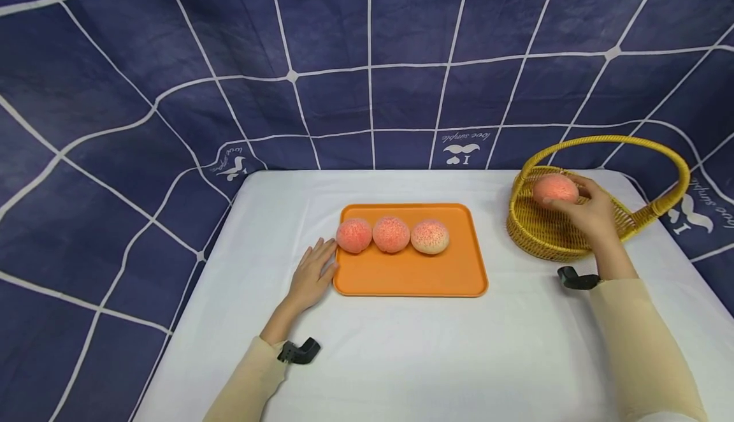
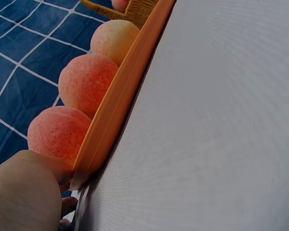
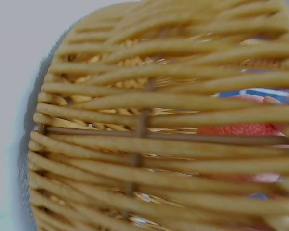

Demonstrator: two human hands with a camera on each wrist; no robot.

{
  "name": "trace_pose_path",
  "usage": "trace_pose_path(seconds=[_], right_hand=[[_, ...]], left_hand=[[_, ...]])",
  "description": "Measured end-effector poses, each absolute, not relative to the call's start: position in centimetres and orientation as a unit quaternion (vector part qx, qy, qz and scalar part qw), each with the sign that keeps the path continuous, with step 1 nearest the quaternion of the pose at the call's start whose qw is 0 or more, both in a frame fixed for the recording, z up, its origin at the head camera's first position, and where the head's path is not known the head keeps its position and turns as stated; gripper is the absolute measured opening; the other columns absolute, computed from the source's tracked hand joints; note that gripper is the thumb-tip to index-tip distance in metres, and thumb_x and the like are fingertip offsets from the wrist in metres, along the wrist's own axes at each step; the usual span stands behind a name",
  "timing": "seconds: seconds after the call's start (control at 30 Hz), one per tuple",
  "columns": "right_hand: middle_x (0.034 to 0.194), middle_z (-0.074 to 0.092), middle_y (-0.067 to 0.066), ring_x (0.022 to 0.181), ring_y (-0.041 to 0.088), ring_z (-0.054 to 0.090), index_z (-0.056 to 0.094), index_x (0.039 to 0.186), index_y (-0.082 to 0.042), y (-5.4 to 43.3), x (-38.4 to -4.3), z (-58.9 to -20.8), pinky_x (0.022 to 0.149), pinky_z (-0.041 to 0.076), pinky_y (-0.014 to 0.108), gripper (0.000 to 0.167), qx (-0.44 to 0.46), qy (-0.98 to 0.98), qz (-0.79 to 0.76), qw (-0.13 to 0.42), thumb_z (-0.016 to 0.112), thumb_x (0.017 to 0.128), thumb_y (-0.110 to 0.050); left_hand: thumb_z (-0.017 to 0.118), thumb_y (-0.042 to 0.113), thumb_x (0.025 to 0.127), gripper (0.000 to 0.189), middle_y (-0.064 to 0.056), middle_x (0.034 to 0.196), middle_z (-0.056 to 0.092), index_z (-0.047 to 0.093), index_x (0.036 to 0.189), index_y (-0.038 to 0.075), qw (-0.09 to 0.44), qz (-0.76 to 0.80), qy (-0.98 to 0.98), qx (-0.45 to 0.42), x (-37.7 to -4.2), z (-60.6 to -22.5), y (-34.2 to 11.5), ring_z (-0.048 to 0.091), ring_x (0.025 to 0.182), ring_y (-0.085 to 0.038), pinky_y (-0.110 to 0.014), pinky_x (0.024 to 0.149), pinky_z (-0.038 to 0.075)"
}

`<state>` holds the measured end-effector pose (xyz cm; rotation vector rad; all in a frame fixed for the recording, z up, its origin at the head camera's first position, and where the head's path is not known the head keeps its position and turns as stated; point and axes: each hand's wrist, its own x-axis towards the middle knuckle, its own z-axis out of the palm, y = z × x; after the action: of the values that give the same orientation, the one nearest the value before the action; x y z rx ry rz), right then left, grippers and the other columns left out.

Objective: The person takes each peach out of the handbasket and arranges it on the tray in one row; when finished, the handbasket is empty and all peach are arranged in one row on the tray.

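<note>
In the head view my right hand (image 1: 596, 215) holds a pink peach (image 1: 555, 190) between thumb and fingers, over the yellow wicker basket (image 1: 539, 237). Through the weave in the right wrist view, part of that peach (image 3: 245, 129) shows red. My left hand (image 1: 311, 275) lies with fingers extended at the left edge of the orange tray (image 1: 413, 278). Three peaches sit in a row on the tray: a pink one (image 1: 354, 235) nearest my left fingers, another pink one (image 1: 391, 234) in the middle and a paler one (image 1: 430, 237) on the right.
A white cloth (image 1: 401, 358) covers the table. The basket's tall handle (image 1: 608, 139) arches above its rim at the right. Behind the table hangs a dark blue curtain (image 1: 413, 97) with a white grid.
</note>
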<state>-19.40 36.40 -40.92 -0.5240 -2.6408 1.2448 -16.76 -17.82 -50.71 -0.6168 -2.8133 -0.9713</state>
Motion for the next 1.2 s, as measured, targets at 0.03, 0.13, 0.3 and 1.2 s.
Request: trace_pose_path(seconds=[0.03, 0.13, 0.3, 1.2], right_hand=[[0.144, 0.041, 0.019, 0.112, 0.023, 0.044, 0.035, 0.152, -0.015, 36.3, -18.9, -40.7, 0.077, 0.039, 0.023, 0.088, -0.179, -0.886, 0.418, 0.092, 0.075, 0.081, -0.048], [0.135, 0.048, 0.009, 0.1, 0.008, 0.046, 0.04, 0.151, -0.02, 35.7, -17.5, -40.1, 0.073, 0.041, 0.015, 0.083, -0.187, -0.88, 0.424, 0.105, 0.077, 0.081, -0.046], [0.124, 0.051, -0.005, 0.091, -0.001, 0.046, 0.044, 0.148, -0.021, 33.9, -15.5, -39.0, 0.069, 0.043, 0.006, 0.076, -0.171, -0.87, 0.446, 0.119, 0.078, 0.082, -0.04], [0.124, 0.059, 0.021, 0.092, 0.003, 0.057, 0.05, 0.139, -0.002, 24.8, -15.5, -42.0, 0.073, 0.049, 0.009, 0.065, -0.025, -0.863, 0.505, 0.024, 0.078, 0.083, -0.02]], left_hand=[[0.052, 0.022, 0.1, 0.05, -0.016, 0.152, 0.043, 0.044, 0.145, 0.0, 0.052, -0.319, -0.924, -0.204, -16.8, -50.7, -17.8, 0.029, 0.146, -0.037, -0.055, 0.121, 0.017], [0.051, 0.023, 0.101, 0.05, -0.016, 0.152, 0.042, 0.044, 0.145, 0.0, 0.049, -0.319, -0.924, -0.205, -16.7, -50.6, -17.8, 0.029, 0.146, -0.037, -0.054, 0.122, 0.016], [0.051, 0.023, 0.101, 0.051, -0.015, 0.153, 0.041, 0.043, 0.146, 0.001, 0.044, -0.319, -0.925, -0.201, -16.7, -50.5, -17.9, 0.027, 0.147, -0.036, -0.054, 0.122, 0.015], [0.051, 0.024, 0.101, 0.05, -0.015, 0.152, 0.042, 0.044, 0.146, 0.002, 0.046, -0.325, -0.923, -0.201, -16.7, -50.6, -17.8, 0.028, 0.147, -0.036, -0.053, 0.122, 0.015]])
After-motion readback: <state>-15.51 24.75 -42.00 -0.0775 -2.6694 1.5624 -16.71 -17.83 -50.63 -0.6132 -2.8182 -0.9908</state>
